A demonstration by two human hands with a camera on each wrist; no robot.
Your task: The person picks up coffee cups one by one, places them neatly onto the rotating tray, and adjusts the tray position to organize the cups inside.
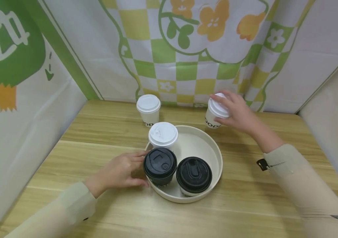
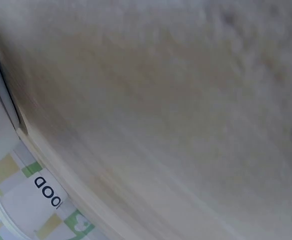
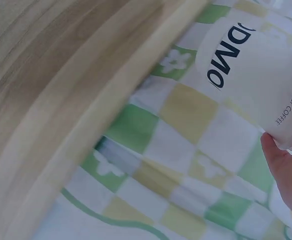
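My right hand [image 1: 237, 110] grips a white paper coffee cup [image 1: 212, 119] with a white lid near the table's back edge. Fingers reach over the lid's far side, and the thumb lies on the near side. In the right wrist view this cup [image 3: 251, 75] shows dark lettering, with part of the hand [image 3: 291, 175] at its lid end. My left hand [image 1: 121, 172] is at the left rim of a round cream tray [image 1: 204, 142], fingers and thumb spread beside a black-lidded cup [image 1: 160, 165]. Whether the fingertips touch cup or tray is unclear.
The tray also carries a second black-lidded cup [image 1: 194, 175] and a white-lidded cup [image 1: 163, 134]. Behind its left side stands another white-lidded cup [image 1: 148, 109]. A checked curtain [image 1: 187, 72] hangs behind the wooden table [image 1: 97, 129].
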